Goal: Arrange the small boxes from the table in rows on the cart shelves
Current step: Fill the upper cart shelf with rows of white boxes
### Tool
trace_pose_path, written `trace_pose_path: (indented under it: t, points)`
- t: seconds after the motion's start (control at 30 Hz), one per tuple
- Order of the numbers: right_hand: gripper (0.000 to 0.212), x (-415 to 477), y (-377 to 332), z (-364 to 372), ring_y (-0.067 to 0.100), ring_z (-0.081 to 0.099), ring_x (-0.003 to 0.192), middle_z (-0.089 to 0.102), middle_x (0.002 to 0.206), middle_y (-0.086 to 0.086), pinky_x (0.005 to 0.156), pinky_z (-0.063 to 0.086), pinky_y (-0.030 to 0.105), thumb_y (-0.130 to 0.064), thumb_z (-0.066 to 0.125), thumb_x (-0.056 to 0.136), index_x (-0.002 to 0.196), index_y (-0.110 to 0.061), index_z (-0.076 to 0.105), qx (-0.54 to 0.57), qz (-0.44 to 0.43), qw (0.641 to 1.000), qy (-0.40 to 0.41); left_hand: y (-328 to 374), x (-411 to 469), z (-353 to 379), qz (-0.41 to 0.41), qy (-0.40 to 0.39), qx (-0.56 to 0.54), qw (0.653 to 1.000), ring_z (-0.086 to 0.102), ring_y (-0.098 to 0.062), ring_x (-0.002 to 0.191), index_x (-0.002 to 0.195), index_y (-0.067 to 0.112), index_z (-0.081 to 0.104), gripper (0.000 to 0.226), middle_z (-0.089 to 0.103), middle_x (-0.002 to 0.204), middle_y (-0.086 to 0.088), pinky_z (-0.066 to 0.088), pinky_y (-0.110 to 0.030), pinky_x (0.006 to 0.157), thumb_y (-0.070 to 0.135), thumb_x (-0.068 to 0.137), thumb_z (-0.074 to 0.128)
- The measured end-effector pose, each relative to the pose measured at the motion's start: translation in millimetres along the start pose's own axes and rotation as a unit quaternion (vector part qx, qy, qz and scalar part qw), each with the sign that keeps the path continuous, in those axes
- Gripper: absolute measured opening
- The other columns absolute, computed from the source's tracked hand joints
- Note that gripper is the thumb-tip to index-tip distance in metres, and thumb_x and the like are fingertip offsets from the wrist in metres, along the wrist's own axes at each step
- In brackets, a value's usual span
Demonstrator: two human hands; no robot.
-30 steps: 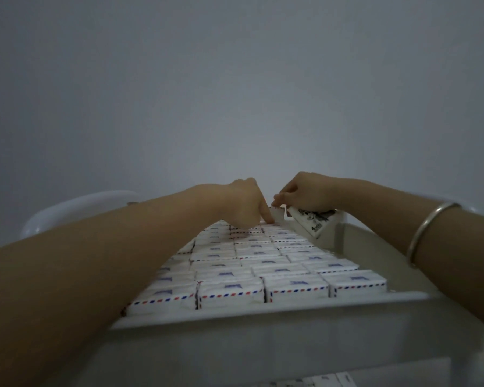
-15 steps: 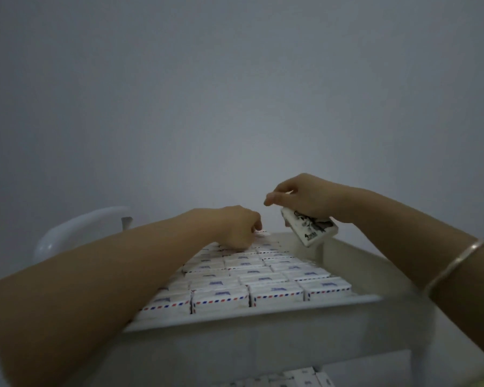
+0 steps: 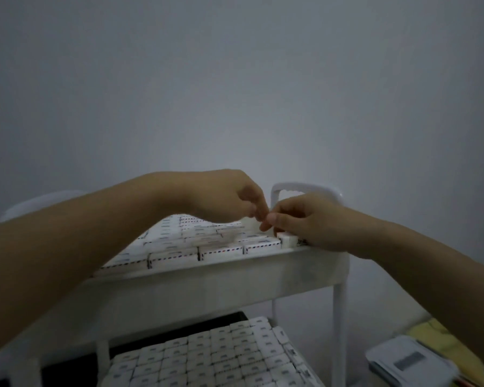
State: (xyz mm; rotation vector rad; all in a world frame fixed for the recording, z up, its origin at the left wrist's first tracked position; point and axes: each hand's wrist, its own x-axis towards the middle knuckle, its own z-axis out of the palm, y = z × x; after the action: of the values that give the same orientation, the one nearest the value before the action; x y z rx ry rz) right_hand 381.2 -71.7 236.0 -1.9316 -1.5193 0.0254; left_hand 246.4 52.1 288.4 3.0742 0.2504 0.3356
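A white cart's top shelf [image 3: 213,277] holds several rows of small white boxes [image 3: 221,251] with red-and-blue striped edges. My left hand [image 3: 224,195] and my right hand [image 3: 305,219] meet over the shelf's right side, fingertips pinching a small white box [image 3: 250,226] between them. Under my right hand another small box [image 3: 288,238] stands on edge at the end of the front row, with dark print just showing. The lower shelf [image 3: 308,356] is packed with rows of the same boxes.
The cart's white handle loop [image 3: 296,188] rises behind my hands, close to a plain grey wall. A cart leg [image 3: 338,331] runs down at the right. On a yellow surface [image 3: 436,336] at lower right lies a white flat case [image 3: 405,361].
My view dropped and shifted, so the lower shelf now shows. My right hand came down from above to the shelf's right edge; my left hand moved right to meet it.
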Motion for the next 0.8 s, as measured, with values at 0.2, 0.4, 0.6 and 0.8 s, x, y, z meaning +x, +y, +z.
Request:
trace_pose_path:
  t: [0.2,0.4,0.6,0.8]
  points:
    - [0.035,-6,2,-10,0.0,0.059,0.076,0.07,0.089,-0.008,0.064,0.042,0.014,-0.033,0.04,0.103,0.092,-0.025,0.072,0.05,0.058,0.997,0.002,-3,-13,21,0.002,-0.023,-0.013,1.0,0.054,-0.002,0.117,0.13,0.035,0.055,0.04,0.063,0.125,0.014,0.043,-0.029,0.105,0.015,0.097,0.044]
    - [0.032,-11,6,-15,0.008,0.062,0.082,0.072,0.094,-0.001,0.075,0.049,0.018,-0.031,0.041,0.102,0.096,-0.024,0.071,0.092,0.068,0.993,-0.002,-7,-26,30,0.037,0.012,-0.015,0.999,0.053,0.0,0.114,0.121,0.038,0.062,0.04,0.062,0.125,0.015,0.04,-0.024,0.104,0.012,0.1,0.041]
    - [0.023,-17,6,-26,-0.001,0.061,0.099,0.069,0.105,-0.016,0.089,0.046,0.018,-0.033,0.067,0.087,0.11,-0.034,0.068,0.025,0.017,0.992,-0.121,-6,-32,36,0.021,0.065,0.009,0.998,0.05,-0.006,0.115,0.126,0.033,0.06,0.04,0.058,0.13,0.01,0.034,-0.017,0.095,0.01,0.098,0.043]
    - [0.011,-8,9,-17,0.009,0.064,0.092,0.072,0.096,-0.002,0.078,0.045,0.019,-0.03,0.075,0.081,0.091,-0.026,0.074,-0.011,0.001,0.999,-0.037,-8,-62,30,0.046,0.22,-0.034,0.974,0.048,-0.002,0.12,0.115,0.032,0.063,0.038,0.053,0.133,0.009,0.044,-0.025,0.101,0.006,0.092,0.049]
